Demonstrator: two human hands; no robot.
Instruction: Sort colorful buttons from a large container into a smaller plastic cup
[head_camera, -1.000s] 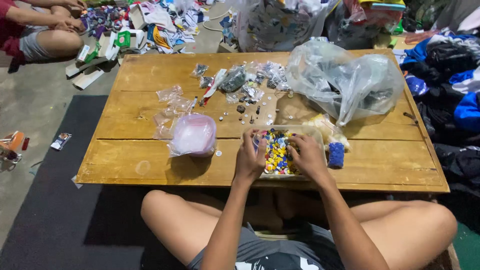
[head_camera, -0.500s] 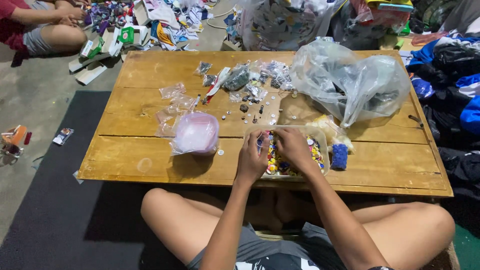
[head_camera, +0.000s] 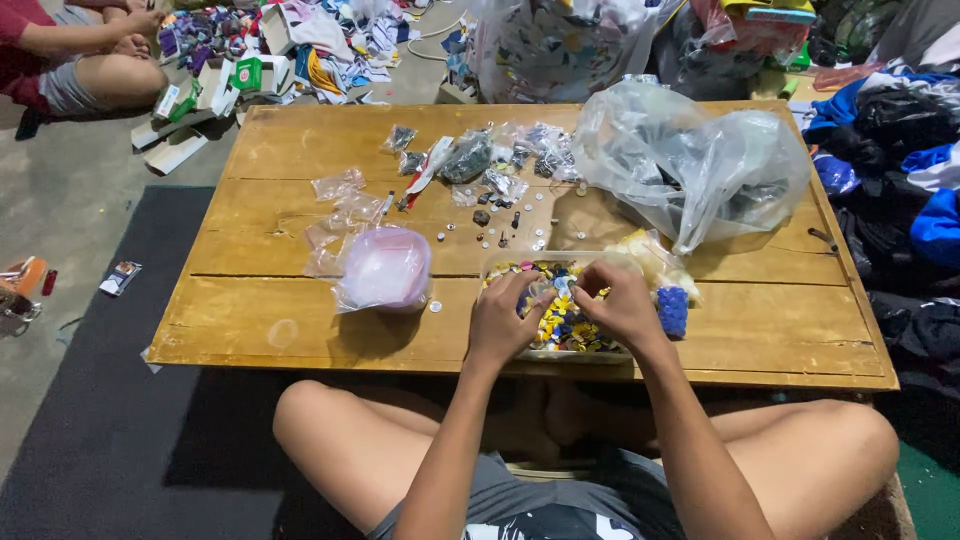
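I sit cross-legged at a low wooden table. Both hands rest over a clear tray full of small yellow, blue and multicoloured pieces. My left hand and my right hand meet above the tray and pinch a small pale piece between their fingertips. Just right of my right hand lies a small bag of blue pieces. To the left of the tray stands a pink bowl wrapped in clear plastic.
A large clear plastic bag bulges at the back right. Small clear bags and loose tiny parts litter the table's middle. Another person sits on the floor at the far left among scattered packaging. Clothes pile up on the right.
My hands have drawn together over the tray, and my right hand has shifted left toward my left hand. The view has tilted slightly.
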